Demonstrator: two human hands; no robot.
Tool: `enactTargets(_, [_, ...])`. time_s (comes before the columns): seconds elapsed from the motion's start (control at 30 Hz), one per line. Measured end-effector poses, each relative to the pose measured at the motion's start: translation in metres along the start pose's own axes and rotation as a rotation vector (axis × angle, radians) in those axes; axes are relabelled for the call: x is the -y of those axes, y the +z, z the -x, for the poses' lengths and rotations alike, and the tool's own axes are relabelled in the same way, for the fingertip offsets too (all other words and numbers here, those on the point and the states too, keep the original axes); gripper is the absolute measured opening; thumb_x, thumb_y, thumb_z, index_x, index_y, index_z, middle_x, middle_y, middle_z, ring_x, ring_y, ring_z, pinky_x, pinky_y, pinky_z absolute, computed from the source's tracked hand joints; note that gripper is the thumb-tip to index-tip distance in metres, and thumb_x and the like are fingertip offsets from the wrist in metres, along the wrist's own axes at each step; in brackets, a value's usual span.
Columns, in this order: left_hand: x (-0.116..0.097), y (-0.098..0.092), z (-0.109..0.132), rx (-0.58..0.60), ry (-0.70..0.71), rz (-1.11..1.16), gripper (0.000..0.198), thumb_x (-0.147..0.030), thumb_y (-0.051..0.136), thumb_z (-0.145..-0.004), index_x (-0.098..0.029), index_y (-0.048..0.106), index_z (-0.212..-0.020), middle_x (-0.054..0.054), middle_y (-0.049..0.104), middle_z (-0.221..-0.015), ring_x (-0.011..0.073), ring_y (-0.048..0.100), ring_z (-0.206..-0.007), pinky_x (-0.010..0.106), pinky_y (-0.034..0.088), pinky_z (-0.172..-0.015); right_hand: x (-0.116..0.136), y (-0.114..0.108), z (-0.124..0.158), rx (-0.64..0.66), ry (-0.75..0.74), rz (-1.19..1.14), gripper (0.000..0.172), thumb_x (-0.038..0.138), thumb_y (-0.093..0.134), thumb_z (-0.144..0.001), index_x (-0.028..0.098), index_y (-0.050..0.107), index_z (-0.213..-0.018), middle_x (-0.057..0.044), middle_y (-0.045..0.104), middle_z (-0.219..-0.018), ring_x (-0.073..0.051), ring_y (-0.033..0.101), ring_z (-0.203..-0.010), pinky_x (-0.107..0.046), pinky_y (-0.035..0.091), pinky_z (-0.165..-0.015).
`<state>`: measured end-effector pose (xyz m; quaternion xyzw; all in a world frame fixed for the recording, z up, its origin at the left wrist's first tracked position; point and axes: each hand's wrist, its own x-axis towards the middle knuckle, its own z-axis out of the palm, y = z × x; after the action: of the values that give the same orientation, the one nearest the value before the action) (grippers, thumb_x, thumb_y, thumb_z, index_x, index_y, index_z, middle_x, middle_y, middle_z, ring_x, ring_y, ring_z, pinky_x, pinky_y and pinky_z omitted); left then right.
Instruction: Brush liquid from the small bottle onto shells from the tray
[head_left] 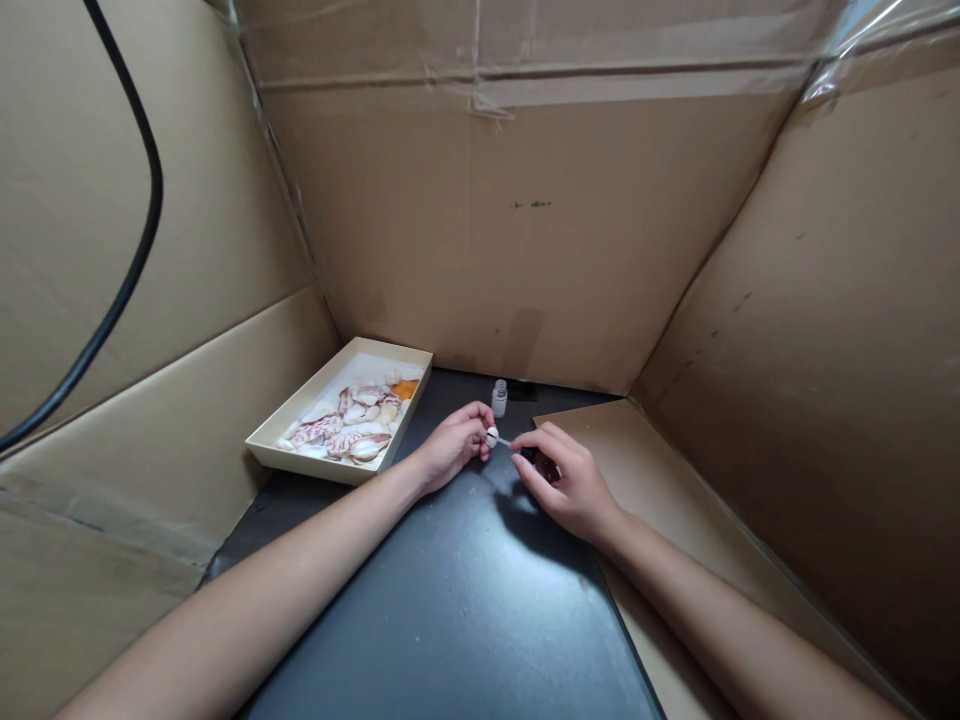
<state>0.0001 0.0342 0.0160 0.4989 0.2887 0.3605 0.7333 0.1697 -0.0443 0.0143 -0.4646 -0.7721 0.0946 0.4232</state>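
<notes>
While pinched between the left hand (450,447) fingers, a small white shell (492,436) is held just above the worktop (465,600) | thin brush (505,441) pinched by right hand (568,482) fingers, tip laid on shell | bottle (499,397) stood just beyond fingertips, likely for easy reach | tray (330,468) of shells left of left-hand fingers.

Black cable (156,185), cardboard walls (525,250), cream tray (330,466).
</notes>
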Motion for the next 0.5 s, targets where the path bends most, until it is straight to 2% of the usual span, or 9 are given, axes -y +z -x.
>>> enactTargets(0.13, [0.0006, -0.0003, 0.0, 0.0, 0.001, 0.008, 0.017, -0.008, 0.048, -0.063, -0.017, 0.044, -0.078, -0.003, 0.049, -0.063, 0.0077, 0.047, -0.053, 0.02, 0.038, -0.053, -0.0001, 0.0002, 0.0001, 0.041, 0.003, 0.022, 0.008, 0.021, 0.054, -0.087, 0.02, 0.062, -0.09, 0.0, 0.054, -0.076, -0.011, 0.051, -0.06, -0.024, 0.04, -0.058])
enactTargets(0.3, [0.0001, -0.0008, 0.0, 0.002, 0.002, 0.027, 0.018, -0.008, 0.048, -0.062, -0.017, 0.044, -0.078, -0.003, 0.049, -0.062, 0.0083, 0.048, -0.053, 0.02, 0.039, -0.054, -0.0001, 0.0005, 0.0003, -0.001, -0.013, 0.002, 0.009, 0.021, 0.054, -0.088, 0.019, 0.062, -0.092, 0.0, 0.052, -0.076, -0.01, 0.048, -0.057, -0.023, 0.039, -0.056])
enactTargets(0.5, [0.0, -0.0007, -0.001, 0.009, 0.001, 0.026, 0.018, -0.009, 0.048, -0.062, -0.017, 0.044, -0.078, -0.003, 0.049, -0.06, 0.0085, 0.048, -0.052, 0.021, 0.039, -0.054, -0.0004, 0.0008, 0.001, 0.037, 0.006, 0.006, 0.006, 0.02, 0.054, -0.087, 0.019, 0.06, -0.086, 0.0, 0.052, -0.074, -0.01, 0.05, -0.058, -0.023, 0.039, -0.056])
